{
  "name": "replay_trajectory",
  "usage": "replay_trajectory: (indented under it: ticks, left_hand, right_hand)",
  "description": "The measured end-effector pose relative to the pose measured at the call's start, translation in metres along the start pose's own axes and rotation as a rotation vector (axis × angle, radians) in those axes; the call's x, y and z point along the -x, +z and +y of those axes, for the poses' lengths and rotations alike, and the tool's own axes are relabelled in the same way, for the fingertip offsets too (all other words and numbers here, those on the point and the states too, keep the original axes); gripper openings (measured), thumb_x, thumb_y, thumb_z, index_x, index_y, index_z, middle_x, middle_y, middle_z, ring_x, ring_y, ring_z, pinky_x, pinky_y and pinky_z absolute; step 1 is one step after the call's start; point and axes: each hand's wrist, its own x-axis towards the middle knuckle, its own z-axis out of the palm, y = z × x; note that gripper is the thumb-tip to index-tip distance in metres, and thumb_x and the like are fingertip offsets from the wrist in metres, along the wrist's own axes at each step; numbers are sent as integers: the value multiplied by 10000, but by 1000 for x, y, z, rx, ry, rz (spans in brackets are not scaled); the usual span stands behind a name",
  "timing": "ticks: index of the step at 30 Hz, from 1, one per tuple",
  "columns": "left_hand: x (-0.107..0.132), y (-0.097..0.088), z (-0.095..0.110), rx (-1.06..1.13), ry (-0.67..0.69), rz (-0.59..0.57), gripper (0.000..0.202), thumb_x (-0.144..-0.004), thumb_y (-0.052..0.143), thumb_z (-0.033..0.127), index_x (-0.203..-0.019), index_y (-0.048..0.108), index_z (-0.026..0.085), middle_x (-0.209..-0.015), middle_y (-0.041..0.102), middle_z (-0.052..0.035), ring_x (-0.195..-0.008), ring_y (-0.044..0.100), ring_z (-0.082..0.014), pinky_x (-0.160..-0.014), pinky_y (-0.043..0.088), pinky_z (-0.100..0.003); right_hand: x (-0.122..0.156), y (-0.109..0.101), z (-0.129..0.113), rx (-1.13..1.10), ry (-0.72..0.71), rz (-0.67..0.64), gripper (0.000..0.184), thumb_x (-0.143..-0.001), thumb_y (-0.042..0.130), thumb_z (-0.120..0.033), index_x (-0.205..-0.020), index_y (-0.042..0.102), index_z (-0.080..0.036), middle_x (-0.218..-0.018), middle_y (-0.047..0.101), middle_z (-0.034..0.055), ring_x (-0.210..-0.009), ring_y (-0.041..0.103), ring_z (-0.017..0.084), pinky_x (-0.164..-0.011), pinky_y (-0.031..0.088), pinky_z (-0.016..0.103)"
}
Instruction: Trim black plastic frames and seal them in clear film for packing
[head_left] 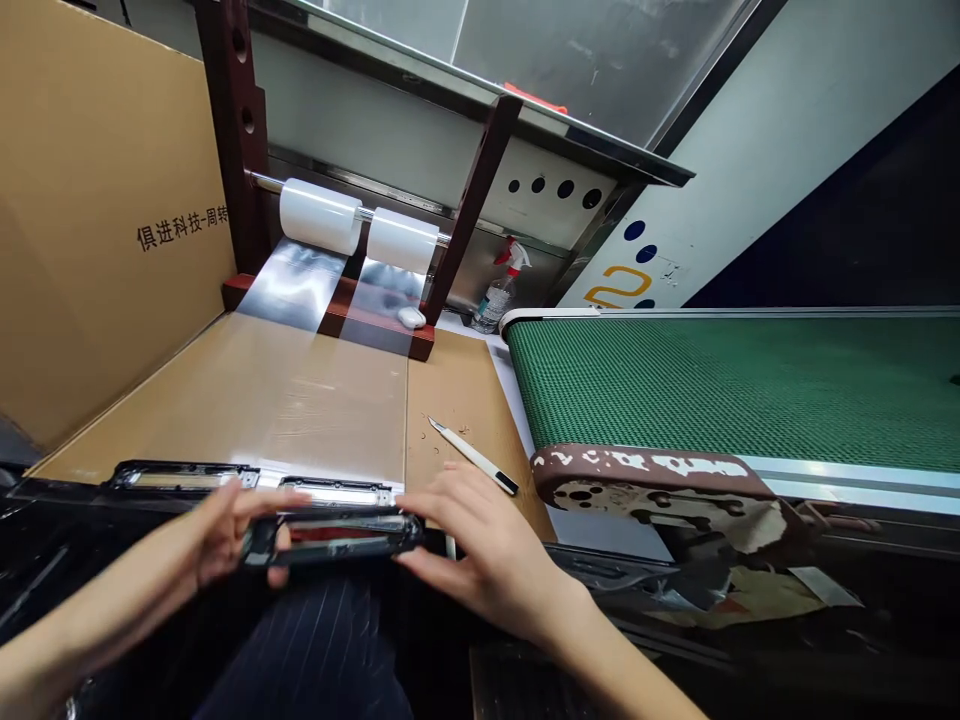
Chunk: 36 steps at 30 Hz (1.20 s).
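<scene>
A long black plastic frame (pixel 341 535) with a slot along its middle is held level between my two hands, just over the table's near edge. My left hand (pixel 217 535) grips its left end, with fingertips showing through and below it. At the other end, my right hand (pixel 480 540) pinches the frame between thumb and fingers. Behind it, two similar black frames lie at the near edge: one on the left (pixel 187 477), one nearer the middle (pixel 337 494). Clear film (pixel 330 400) stretches over the cardboard toward them. A white craft knife (pixel 472 455) rests beside my right hand.
Two rolls of film, left (pixel 321 215) and right (pixel 403 238), hang on a rod in a dark red stand (pixel 480 180). A spray bottle (pixel 496 295) stands behind. A green conveyor belt (pixel 712 385) runs at right; a cardboard box (pixel 105 200) walls the left.
</scene>
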Motion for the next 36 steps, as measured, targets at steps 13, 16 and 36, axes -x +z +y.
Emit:
replay_trajectory:
  ticks: [13,16,36]
  left_hand:
    - [-97,-10,60,-112,39,149,817,-866,494,635,-1501,274,170,-1523,426,-181,-1306,520,-290,-1111,389,-394]
    - [-97,-12,62,-161,-23,74,767,-871,459,642,-1499,292,234,-1491,483,-151,-1236,585,-303,-1072,421,-428]
    - [-98,-16,59,-144,-72,-19,690,-908,420,606,-1489,300,253,-1410,566,-123,-1156,630,-286,-1010,449,-417]
  right_hand:
    - [16,12,30,-11,299,29,244,-890,656,-220,-1118,575,-191,-931,676,70,-877,624,225,-806,527,389]
    - [17,30,43,-48,360,14,284,-851,697,-199,-1110,580,-198,-965,679,71,-910,624,235,-814,522,395]
    - [9,78,71,-197,542,-184,323,-752,803,-167,-1037,650,-167,-880,660,42,-845,602,209,-755,504,340]
